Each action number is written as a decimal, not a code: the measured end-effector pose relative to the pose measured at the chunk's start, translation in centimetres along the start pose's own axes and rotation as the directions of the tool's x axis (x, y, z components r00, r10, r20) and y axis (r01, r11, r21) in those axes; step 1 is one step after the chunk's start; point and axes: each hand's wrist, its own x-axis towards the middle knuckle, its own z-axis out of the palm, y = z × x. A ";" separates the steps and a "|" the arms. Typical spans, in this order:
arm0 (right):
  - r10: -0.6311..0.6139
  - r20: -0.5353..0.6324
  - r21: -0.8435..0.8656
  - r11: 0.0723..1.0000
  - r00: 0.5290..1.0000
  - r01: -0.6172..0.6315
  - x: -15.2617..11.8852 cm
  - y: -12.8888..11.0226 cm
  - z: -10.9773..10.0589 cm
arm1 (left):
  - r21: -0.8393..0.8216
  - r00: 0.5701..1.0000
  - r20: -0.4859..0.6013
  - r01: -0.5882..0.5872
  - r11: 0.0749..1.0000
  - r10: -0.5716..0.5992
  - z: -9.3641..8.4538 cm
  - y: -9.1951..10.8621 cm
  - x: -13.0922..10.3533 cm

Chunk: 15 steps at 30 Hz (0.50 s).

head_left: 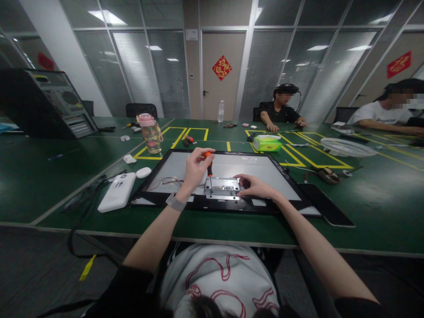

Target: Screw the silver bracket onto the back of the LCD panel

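Observation:
A flat display panel [172, 164] with a black frame lies face down on the green table in front of me. Near its front edge sits a silver metal bracket [225, 183]. My left hand [197, 165] grips an orange and black screwdriver [210, 168] from above, its shaft pointing down at the bracket's left part. Whether the tip sits in a screw is too small to tell. My right hand [255, 186] has its curved fingers and thumb around the bracket's right end. Thin wires [170, 181] run across the panel left of the bracket.
Left of the panel lie a white power bank [117, 192] and a pink-lidded bottle [150, 134]. A black phone [326, 205] is at right. Behind the panel stands a green tissue pack [266, 143]. A computer case [49, 104] stands far left. Two people sit across the table.

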 end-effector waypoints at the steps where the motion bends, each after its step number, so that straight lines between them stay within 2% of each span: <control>1: 0.003 0.000 0.000 1.000 1.000 -0.003 0.0 -0.1 0.0 | 0.026 0.999 -0.022 -0.026 0.999 0.026 0.1 0.2 -0.1; 4: 0.004 0.004 -0.005 1.000 1.000 -0.004 -0.1 -0.2 -0.1 | 0.071 0.994 -0.068 -0.081 0.994 0.086 0.2 0.6 -0.2; 6: -0.002 0.005 -0.007 1.000 1.000 0.002 -0.1 -0.1 -0.1 | 0.066 0.997 -0.049 -0.062 0.996 0.065 0.1 0.7 -0.1; 9: -0.006 -0.002 -0.003 1.000 1.000 0.006 0.0 0.1 0.0 | -0.054 0.997 0.071 0.039 0.998 -0.035 -0.1 0.4 0.1; 12: 0.000 -0.005 0.012 1.000 1.000 0.000 0.0 0.2 0.1 | -0.232 0.969 0.226 0.152 0.961 -0.099 -0.2 -0.1 0.3; 15: -0.010 -0.006 0.025 1.000 1.000 0.010 0.1 0.3 0.1 | -0.257 0.971 0.222 0.149 0.955 -0.091 -0.1 -0.4 0.2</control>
